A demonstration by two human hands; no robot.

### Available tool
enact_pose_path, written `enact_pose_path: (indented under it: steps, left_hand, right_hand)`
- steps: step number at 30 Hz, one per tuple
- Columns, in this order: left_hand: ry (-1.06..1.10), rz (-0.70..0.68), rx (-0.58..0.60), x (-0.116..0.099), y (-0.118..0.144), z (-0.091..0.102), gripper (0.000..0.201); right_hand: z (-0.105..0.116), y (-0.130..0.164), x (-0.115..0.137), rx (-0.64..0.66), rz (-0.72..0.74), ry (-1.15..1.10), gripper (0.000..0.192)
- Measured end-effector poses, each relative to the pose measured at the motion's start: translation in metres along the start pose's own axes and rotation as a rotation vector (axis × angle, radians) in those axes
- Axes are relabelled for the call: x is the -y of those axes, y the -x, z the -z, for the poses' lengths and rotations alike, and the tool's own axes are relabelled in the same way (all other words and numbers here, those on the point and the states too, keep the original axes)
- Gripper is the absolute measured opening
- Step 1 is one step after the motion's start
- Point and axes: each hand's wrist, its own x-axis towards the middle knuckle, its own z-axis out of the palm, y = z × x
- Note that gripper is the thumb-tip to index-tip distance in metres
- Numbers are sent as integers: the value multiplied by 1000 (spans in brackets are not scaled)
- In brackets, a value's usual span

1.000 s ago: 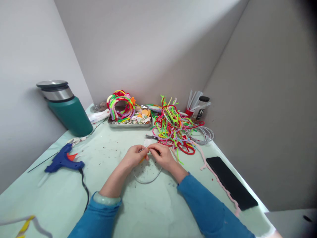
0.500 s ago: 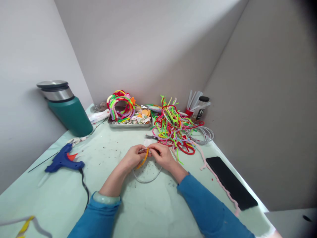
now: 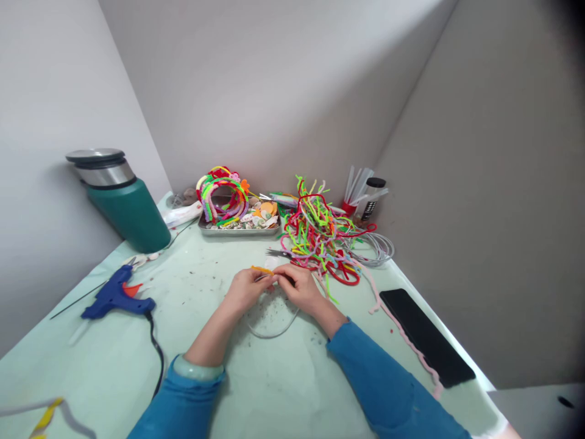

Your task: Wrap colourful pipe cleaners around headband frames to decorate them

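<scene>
Near the middle of the table, my left hand [image 3: 247, 287] and my right hand [image 3: 299, 286] meet fingertip to fingertip. Both are pinched closed on a thin grey-white hoop [image 3: 270, 336], whose lower curve hangs below them. An orange pipe cleaner [image 3: 262, 269] runs along the top of the hoop, one end at the meeting fingertips and the other sticking out above my left hand. How far it is wound round the hoop is hidden by my fingers. Just beyond my right hand lie scissors [image 3: 280, 253], partly under a tangled pile of coloured pipe cleaners [image 3: 320, 222].
A blue glue gun [image 3: 119, 294] with a black cord lies left, before a green bottle [image 3: 130, 210]. A metal tray [image 3: 240, 231] at the back holds wooden pieces and wrapped rings. At right are a black phone [image 3: 427, 338], a pink pipe cleaner [image 3: 406, 335] and coiled grey wire [image 3: 381, 250].
The orange pipe cleaner's loose end has swung from hanging below the fingers up to above my left hand. Both hands stay in nearly the same place, still pinching the hoop.
</scene>
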Motion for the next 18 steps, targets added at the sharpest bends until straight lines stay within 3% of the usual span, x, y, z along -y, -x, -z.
enact_pose_path:
  steps: [4, 12, 18]
  left_hand:
    - [-109, -52, -51, 5, -2, 1, 41]
    - [-50, 43, -47, 2, -1, 1, 43]
    - [-55, 7, -55, 4, -2, 0, 39]
  right_hand:
    - [0, 0, 2, 18, -21, 1, 19]
    - [3, 0, 8, 75, -58, -24, 18]
    - [1, 0, 7, 93, -112, -24, 15]
